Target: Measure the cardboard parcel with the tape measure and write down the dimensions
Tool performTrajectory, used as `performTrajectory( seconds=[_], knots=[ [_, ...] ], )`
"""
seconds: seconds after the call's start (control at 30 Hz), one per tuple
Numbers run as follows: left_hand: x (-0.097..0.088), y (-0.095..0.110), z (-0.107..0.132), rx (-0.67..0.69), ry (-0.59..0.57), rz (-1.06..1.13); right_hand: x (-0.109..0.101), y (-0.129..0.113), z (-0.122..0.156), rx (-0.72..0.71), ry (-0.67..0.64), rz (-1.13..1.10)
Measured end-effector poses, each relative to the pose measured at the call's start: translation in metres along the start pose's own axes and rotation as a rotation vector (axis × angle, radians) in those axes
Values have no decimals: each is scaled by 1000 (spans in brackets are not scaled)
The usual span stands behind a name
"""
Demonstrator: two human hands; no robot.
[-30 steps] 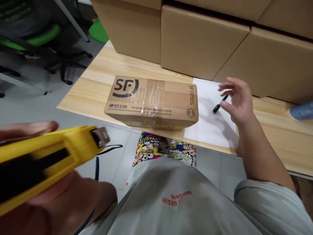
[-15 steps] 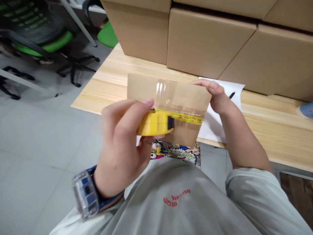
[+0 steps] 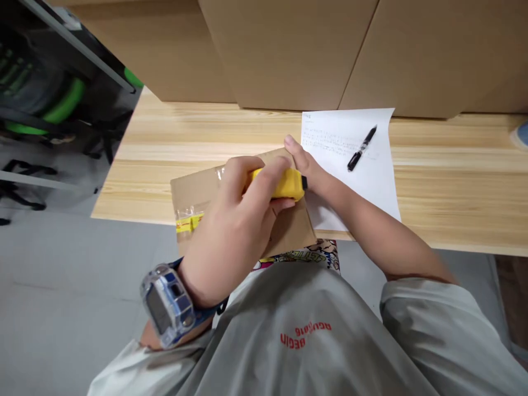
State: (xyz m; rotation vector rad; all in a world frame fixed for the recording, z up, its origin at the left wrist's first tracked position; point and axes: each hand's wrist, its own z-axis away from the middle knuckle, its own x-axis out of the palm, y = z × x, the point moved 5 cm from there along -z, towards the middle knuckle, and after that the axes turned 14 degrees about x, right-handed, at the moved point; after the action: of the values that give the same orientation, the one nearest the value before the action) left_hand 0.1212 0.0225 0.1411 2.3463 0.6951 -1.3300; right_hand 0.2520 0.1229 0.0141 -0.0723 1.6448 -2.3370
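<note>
We observe the left hand (image 3: 235,220) closed around a yellow tool (image 3: 291,184), probably a tape measure, though the fingers cover too much of its casing for us to be certain; its black end points right, close to the other wrist. We find the tool in front of a small cardboard carton (image 3: 198,192), near the carton's right end. The right hand (image 3: 307,166) lies against that right end, thumb at the upper corner; its other fingers are hidden, so we cannot tell whether they grip. The carton is at the near edge of the wooden table (image 3: 445,192), a yellow tape strip (image 3: 188,223) showing on its left part. To the right we note a white sheet (image 3: 379,187) with faint writing, a black pen (image 3: 362,148) lying slantwise on it. Large cardboard boxes (image 3: 289,49) stand along the back. We record a chunky digital watch (image 3: 167,305) on the left wrist.
</note>
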Motion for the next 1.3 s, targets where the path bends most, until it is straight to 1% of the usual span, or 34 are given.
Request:
performTrajectory(
  seconds=[0.13, 0.23, 0.43, 0.53, 0.63, 0.7, 0.77, 0.83, 0.9, 0.97, 1.1, 1.17, 1.23, 1.3],
  knots=[
    [11, 5, -8, -18, -11, 28, 1, -11, 14, 33, 15, -28],
    [15, 8, -10, -30, -9, 14, 2, -11, 14, 31, -10, 14],
    [5, 7, -10, -10, -59, 8, 3, 0, 0, -37, -40, 43],
    [2, 0, -8, -62, -92, 3, 2, 2, -3, -36, -34, 46],
    [3, -6, -4, -135, -129, 6, 0, 5, -5, -24, -11, 41],
    [4, -8, -1, -141, -100, 15, -1, 6, -5, -25, -2, 37],
    [4, -6, -1, -102, -45, 35, -2, 7, -6, -23, -1, 44],
    [6, -3, -1, -59, -22, 48, -2, 7, -6, -27, -6, 48],
    [8, 0, -2, -30, -22, 60, -3, 7, -6, -27, -7, 46],
    [8, 1, -1, -29, -16, 62, -3, 7, -6, -22, -11, 50],
    [4, 1, 2, -48, -19, -21, -4, 8, -5, -23, -16, 48],
    [0, 1, 5, -33, -29, -27, -3, 9, -5, -26, -14, 27],
    [-4, -1, 8, -38, -29, -11, -3, 9, -6, -37, -2, 18],
    [-7, -8, 13, -78, -43, -19, -3, 8, -8, -66, 14, 35]
  ],
)
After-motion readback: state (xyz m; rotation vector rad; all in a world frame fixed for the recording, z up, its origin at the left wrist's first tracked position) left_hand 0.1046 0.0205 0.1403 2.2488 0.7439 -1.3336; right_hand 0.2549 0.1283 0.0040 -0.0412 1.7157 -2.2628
